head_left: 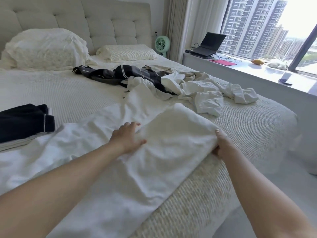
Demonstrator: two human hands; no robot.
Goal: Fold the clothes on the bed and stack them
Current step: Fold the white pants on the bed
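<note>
Now my left hand presses flat on the white garment; my right hand pinches its edge, and the fold may slip off the bed.

Both forearms are bare right up to the frame's edge, with no sleeves showing. The left hand and right hand are bare too.

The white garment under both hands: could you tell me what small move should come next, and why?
Probably carry the fold over. The right hand pinches the edge of the white garment, whose far end is already doubled over, while the left hand presses it flat; the long near part lies unfolded on the bed.
</note>
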